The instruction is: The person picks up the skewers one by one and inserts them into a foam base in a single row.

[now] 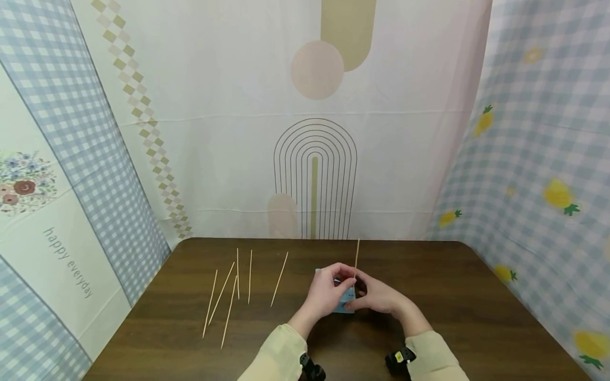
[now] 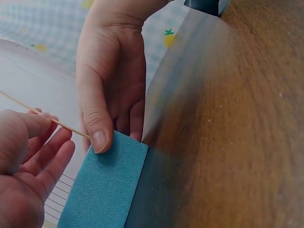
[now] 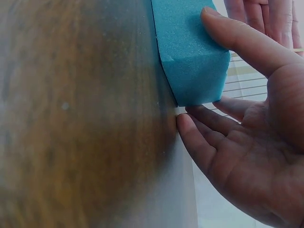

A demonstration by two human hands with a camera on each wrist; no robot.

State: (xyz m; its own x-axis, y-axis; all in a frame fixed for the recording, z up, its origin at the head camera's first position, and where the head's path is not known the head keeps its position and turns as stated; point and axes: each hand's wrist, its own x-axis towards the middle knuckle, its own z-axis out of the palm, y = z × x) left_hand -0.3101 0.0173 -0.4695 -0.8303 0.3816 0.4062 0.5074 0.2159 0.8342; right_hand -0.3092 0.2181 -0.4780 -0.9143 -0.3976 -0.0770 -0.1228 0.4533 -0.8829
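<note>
My left hand [image 1: 325, 290] pinches a thin wooden skewer [image 1: 357, 256] between thumb and fingers, and the skewer stands nearly upright. Its lower end meets the top of a blue foam block [image 1: 345, 304] near the block's right end; whether it has gone into the foam is hidden. On that same end my right hand [image 1: 380, 296] grips the block, which lies on the table. The right wrist view shows the right thumb on the block's upper face [image 3: 185, 28] and the other fingers around its far side. In the left wrist view the skewer [image 2: 71, 128] runs down to the block beside the right thumb.
Several loose skewers lie on the dark wooden table [image 1: 157, 333] to the left, one of them [image 1: 279, 280] apart from the others and nearer the block. A patterned cloth [image 1: 229, 159] hangs behind the table, with checked cloth [image 1: 534, 159] at the sides.
</note>
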